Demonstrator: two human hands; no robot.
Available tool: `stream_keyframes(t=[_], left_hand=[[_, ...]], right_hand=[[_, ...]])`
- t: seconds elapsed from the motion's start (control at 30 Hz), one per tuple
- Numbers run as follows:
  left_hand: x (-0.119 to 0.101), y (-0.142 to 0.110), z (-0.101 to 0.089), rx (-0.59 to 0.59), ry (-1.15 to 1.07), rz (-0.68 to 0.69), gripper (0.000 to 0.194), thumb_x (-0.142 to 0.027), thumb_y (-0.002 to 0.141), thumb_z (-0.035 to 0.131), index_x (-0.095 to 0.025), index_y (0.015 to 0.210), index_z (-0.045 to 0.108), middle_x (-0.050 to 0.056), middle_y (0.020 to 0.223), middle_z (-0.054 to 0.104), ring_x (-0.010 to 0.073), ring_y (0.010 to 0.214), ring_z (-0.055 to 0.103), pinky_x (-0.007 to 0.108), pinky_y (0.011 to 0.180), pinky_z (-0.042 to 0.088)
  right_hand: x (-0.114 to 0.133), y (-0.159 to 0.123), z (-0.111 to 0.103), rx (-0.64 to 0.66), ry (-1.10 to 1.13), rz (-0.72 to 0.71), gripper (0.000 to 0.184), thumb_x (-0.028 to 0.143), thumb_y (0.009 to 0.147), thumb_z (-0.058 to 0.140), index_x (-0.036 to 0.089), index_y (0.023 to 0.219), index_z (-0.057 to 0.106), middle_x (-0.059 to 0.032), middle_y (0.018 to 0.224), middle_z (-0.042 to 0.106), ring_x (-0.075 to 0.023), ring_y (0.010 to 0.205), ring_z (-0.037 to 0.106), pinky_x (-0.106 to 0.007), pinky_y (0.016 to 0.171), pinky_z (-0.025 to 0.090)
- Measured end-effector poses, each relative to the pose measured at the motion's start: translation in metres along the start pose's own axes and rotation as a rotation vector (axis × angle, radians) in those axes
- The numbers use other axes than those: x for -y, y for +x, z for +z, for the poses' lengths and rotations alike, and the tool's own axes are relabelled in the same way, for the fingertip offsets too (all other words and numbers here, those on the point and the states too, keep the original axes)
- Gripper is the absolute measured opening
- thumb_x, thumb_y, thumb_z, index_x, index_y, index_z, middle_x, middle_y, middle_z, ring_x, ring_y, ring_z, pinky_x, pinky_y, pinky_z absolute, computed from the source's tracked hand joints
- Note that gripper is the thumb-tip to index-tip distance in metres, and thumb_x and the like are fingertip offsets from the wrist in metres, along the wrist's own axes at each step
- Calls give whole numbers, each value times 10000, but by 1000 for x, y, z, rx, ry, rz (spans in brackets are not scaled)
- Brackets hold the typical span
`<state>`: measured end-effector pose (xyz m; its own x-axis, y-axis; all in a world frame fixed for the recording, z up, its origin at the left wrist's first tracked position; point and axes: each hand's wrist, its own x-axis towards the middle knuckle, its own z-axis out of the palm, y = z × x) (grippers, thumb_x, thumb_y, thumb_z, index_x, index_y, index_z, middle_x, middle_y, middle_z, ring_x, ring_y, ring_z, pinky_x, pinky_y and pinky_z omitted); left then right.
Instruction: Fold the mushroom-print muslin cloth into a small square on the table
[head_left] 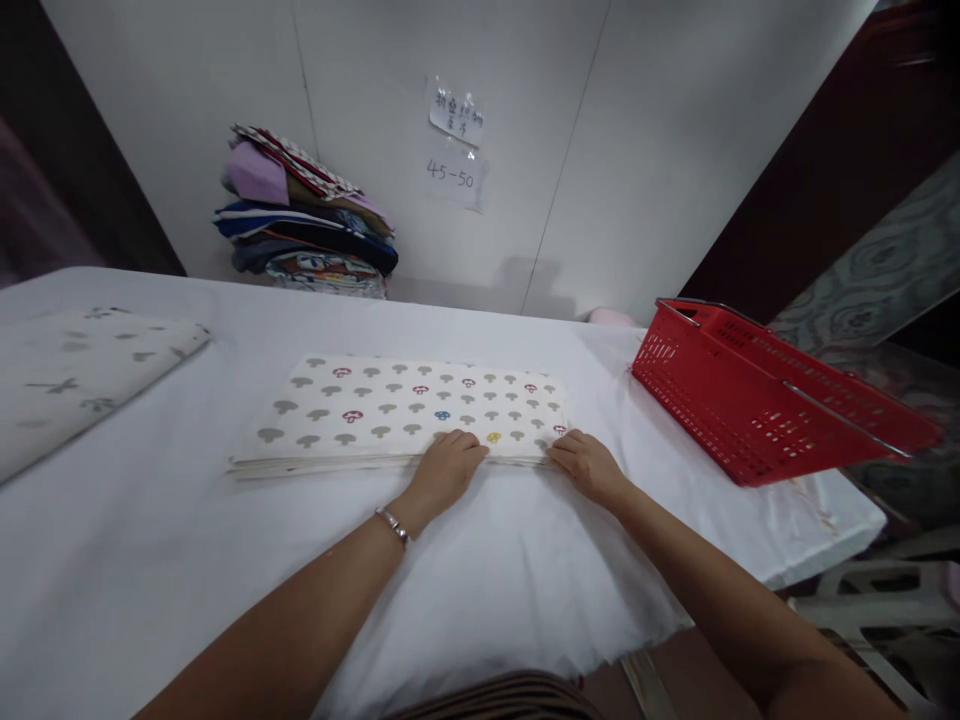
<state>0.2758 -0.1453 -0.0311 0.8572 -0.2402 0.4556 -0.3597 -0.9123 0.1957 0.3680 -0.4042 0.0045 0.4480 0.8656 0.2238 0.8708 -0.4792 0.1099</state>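
A white cloth with a mushroom print [409,405] lies folded in several layers on the table, its layered near edge towards me. My left hand [448,465], with a bracelet at the wrist, grips that near edge right of its middle. At the near right corner my right hand [589,465] has its fingers closed on the same cloth. Both thumbs are mostly hidden, and the fingertips rest on the top layer.
A red plastic basket [739,385] with metal handles stands at the table's right. Another folded printed cloth [82,375] lies at the left. Behind is a pile of folded fabrics [307,225] by the wall, where paper signs [454,180] hang. White cloth covers the table [187,560].
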Motion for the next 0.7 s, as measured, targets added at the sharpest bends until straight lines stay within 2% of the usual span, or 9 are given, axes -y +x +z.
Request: stream_keyframes(t=[0.13,0.3,0.53,0.7], left_hand=[[0,0,-1,7,4,4,252,-166,927,388,-185,909,638,38,852,598,165,808,494,305,706,374],[-1,0,-2,18,-17,2,249,-175,927,390,-186,893,636,44,859,596,175,812,493,315,701,369],[-1,1,-3,45,-2,-6,233,-156,918,410,-190,900,640,47,858,597,177,827,491,315,715,368],[-2,1,-3,59,1,-13,237,-158,920,411,-202,926,643,40,861,597,170,825,492,308,719,369]], right_hand=[[3,4,-1,-12,-14,10,282,235,948,416,194,774,634,-54,773,618,-177,814,499,-291,701,329],[4,5,2,0,4,-7,258,222,951,394,198,886,642,-62,799,621,-187,836,501,-314,755,338],[-1,4,11,-52,36,-32,266,136,930,378,176,896,639,-73,844,618,-194,868,481,-326,805,347],[-1,-4,12,-45,36,-37,255,146,933,385,176,892,635,-63,827,611,-187,834,477,-319,749,343]])
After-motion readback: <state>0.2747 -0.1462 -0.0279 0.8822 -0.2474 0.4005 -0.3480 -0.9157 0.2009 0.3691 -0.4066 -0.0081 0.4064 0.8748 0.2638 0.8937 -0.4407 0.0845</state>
